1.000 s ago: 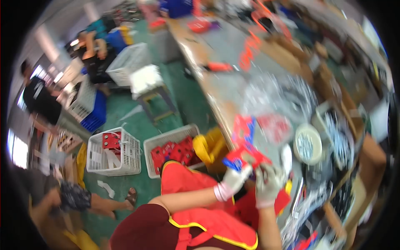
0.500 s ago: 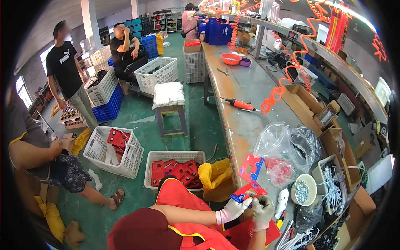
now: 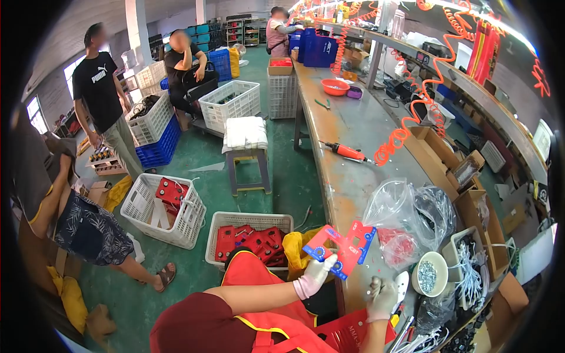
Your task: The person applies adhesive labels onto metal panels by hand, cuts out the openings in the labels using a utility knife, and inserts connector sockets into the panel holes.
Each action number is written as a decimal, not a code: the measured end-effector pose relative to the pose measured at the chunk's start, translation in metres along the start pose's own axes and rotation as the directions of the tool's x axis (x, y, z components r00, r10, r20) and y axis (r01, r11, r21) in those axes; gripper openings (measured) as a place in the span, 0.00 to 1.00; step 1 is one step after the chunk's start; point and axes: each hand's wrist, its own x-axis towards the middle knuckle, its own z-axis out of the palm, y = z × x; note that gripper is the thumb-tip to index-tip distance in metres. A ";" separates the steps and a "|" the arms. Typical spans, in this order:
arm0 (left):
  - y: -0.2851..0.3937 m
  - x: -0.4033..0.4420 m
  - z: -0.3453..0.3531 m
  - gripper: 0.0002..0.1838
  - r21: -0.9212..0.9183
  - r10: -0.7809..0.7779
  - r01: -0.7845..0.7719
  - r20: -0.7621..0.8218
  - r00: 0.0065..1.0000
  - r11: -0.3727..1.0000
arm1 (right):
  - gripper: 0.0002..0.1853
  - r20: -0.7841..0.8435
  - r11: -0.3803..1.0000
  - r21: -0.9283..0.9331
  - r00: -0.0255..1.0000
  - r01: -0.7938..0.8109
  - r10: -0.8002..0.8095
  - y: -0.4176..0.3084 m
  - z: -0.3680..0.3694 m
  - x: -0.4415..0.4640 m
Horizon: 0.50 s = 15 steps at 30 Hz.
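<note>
My left hand [image 3: 315, 276], in a whitish glove, grips a red and blue printed panel [image 3: 331, 242] by its lower edge, at the bench's near left edge. A second similar panel [image 3: 360, 235] overlaps it on the right. My right hand [image 3: 381, 299], gloved too, is apart from the panels, beside a white-handled tool [image 3: 401, 287]; its fingers are curled, and whether they hold anything is hidden. Below it, a red metal cover with white lettering [image 3: 352, 334] lies near my lap.
A bowl of screws [image 3: 428, 274], clear plastic bags [image 3: 388, 203] and a red electric screwdriver [image 3: 347, 151] lie on the bench [image 3: 338, 194]. Crates of red parts [image 3: 250, 219] [image 3: 141, 206] stand on the floor. Several people are at the left and back.
My left hand has lifted its panel up and left, where it overlaps the other panel. My right hand has separated from it and moved slightly right. The seated person's pose has shifted.
</note>
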 end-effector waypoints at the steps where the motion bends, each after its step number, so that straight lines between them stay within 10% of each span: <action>1: -0.002 0.004 -0.002 0.08 -0.039 -0.015 0.017 0.040 0.999 0.999 | 0.06 -0.130 0.992 -0.122 0.991 -0.016 0.000 -0.003 0.000 0.003; 4: 0.008 -0.005 0.011 0.08 -0.137 -0.049 0.062 0.093 0.994 0.989 | 0.11 -0.342 0.965 -0.258 0.939 -0.042 -0.050 -0.018 0.000 0.006; 7: 0.009 -0.009 0.017 0.09 -0.193 -0.098 0.124 0.142 0.985 0.973 | 0.16 -0.046 0.942 0.022 0.941 -0.336 0.337 -0.008 0.000 -0.004; 11: -0.008 -0.009 0.012 0.12 -0.233 -0.144 0.191 0.206 0.968 0.953 | 0.18 -0.182 0.985 -0.063 0.972 -0.161 0.147 -0.001 0.004 -0.013; 14: -0.005 -0.016 0.022 0.13 -0.219 -0.193 0.227 0.167 0.967 0.949 | 0.16 -0.147 0.938 0.243 0.947 -0.246 0.287 -0.035 -0.001 -0.016; 15: 0.002 -0.022 0.029 0.12 -0.253 -0.183 0.226 0.183 0.966 0.941 | 0.18 0.119 0.734 0.556 0.912 -0.389 0.393 -0.031 0.003 -0.019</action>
